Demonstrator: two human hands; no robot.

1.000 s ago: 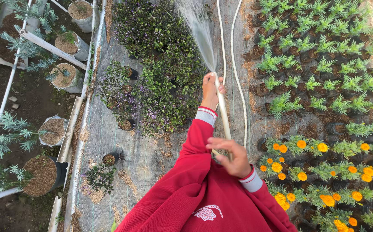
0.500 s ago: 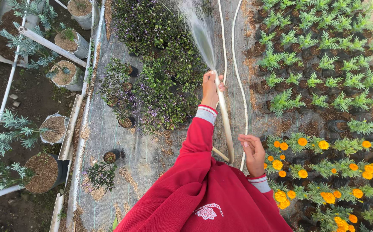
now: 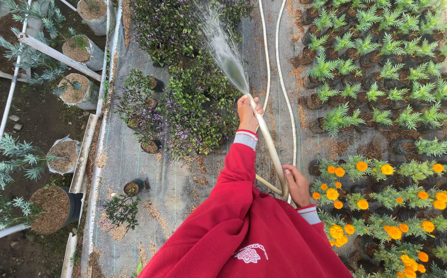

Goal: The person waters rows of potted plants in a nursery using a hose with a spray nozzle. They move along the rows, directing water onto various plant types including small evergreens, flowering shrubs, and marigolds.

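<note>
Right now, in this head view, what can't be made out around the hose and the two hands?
- Hose nozzle end: wrapped inside the left hand.
- Right hand fingers: curled behind the hose, grip unclear.
- Where the spray lands: cut off by the top edge.
- Marigold pots: hidden under foliage.

Your left hand and right hand grip a smooth, cream rubbery hose with a dull sheen. Your sleeves are matt red knit cloth with ribbed grey cuffs. Under you lies woven grey ground fabric, rough and matt. The black pots look like thin plastic, and the white rails like smooth pipe.
</note>
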